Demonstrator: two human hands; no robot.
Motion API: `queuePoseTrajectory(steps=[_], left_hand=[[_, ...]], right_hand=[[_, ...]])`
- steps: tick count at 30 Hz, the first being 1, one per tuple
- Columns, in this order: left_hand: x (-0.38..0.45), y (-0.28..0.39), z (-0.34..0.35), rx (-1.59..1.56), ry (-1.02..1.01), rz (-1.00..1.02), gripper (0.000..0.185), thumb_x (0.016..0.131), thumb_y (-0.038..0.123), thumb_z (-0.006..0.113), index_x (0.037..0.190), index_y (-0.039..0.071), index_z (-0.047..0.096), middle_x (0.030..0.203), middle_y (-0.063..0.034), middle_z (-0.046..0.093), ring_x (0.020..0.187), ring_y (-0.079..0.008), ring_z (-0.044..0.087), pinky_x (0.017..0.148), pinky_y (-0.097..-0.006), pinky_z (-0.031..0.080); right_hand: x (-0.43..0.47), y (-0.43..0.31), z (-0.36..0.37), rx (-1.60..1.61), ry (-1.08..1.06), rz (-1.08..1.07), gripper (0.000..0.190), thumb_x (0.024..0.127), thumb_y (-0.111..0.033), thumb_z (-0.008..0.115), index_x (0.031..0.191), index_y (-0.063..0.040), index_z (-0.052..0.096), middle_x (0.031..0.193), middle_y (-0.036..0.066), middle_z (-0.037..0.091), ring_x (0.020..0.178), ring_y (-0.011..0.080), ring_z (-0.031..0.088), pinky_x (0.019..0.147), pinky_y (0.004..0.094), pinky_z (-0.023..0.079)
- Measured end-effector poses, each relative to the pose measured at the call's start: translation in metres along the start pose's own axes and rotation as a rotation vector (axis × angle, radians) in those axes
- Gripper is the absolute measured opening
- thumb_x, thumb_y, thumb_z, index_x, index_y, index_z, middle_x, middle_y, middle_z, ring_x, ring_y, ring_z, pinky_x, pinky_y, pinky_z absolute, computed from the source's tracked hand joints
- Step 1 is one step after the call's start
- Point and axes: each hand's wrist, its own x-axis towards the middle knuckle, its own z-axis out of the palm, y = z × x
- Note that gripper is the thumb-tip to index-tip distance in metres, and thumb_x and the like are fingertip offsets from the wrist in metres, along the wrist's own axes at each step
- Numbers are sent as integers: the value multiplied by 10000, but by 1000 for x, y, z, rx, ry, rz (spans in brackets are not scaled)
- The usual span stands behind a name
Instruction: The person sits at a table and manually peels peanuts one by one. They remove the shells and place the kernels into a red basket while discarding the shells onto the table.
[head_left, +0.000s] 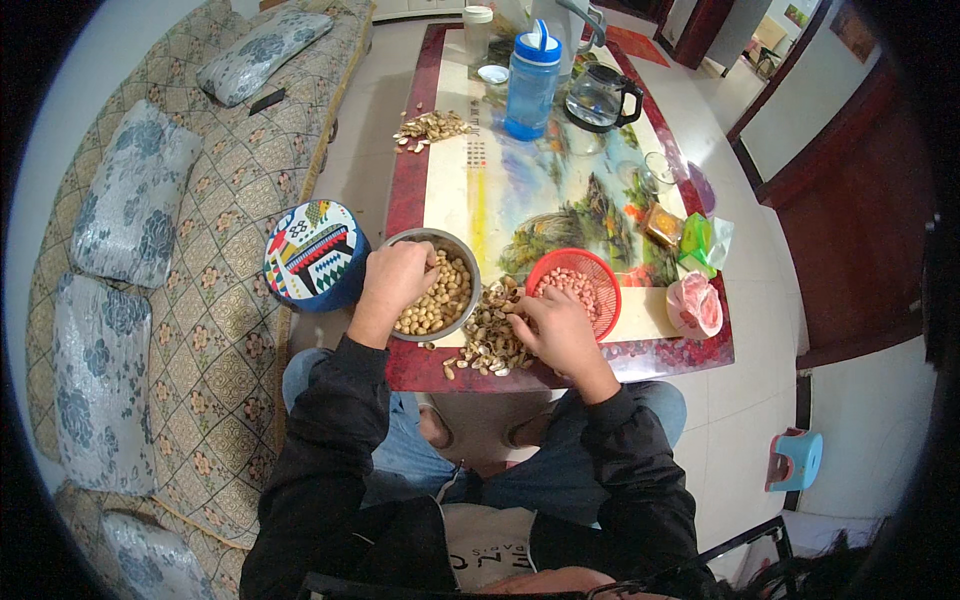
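Observation:
My left hand (400, 276) reaches over the left rim of a round metal bowl (475, 307) of unshelled peanuts (439, 300). Its fingers are bent down over the nuts, and whether they grip one is hidden. At the near left side of a red plastic mesh basket (616, 292) is my right hand (561, 330), with its fingers partly curled over the rim. Nothing shows clearly in them. Shelled pink peanuts (574, 285) lie in that basket. Between the two containers, a heap of empty peanut shells (491, 330) spreads on the table.
On the table (457, 187) are a second shell pile (433, 127), a blue water bottle (534, 86), a glass pot (596, 97), a wrapped snack (663, 225), a green packet (696, 240) and a pink container (694, 306). A patterned round stool (315, 255) stands left, beside the sofa (217, 337).

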Motion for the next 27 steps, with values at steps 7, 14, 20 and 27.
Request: queuePoseTrajectory(steps=[7, 14, 20, 27], left_hand=[[-14, 59, -24, -324, -44, 246, 211, 948, 285, 856, 1038, 102, 803, 852, -83, 783, 780, -284, 779, 718, -437, 607], [-23, 87, -14, -688, -31, 416, 233, 910, 178, 909, 1084, 60, 808, 802, -57, 699, 699, -168, 660, 669, -341, 527], [-27, 97, -9, -693, 18, 469, 235, 911, 169, 896, 1101, 65, 805, 799, -53, 691, 682, -165, 660, 654, -339, 531], [-28, 97, -5, -665, 64, 451, 221, 916, 200, 887, 1079, 81, 796, 806, -60, 714, 690, -224, 705, 655, -379, 564]], right_hand=[[-7, 5, -15, 90, 1, 75, 218, 1035, -289, 770, 1051, -73, 784, 945, 151, 780, 976, 391, 713, 930, 521, 557], [-10, 1, -20, 337, 13, 109, 267, 1051, -298, 757, 1100, -37, 732, 959, 221, 692, 954, 452, 689, 884, 551, 536], [-8, -1, -17, 433, -15, 97, 339, 1107, -339, 694, 1082, -1, 684, 932, 245, 657, 929, 469, 665, 866, 550, 518], [-5, -3, -18, 514, -2, 122, 318, 1116, -298, 667, 1042, 11, 669, 921, 243, 661, 921, 472, 666, 860, 541, 512]])
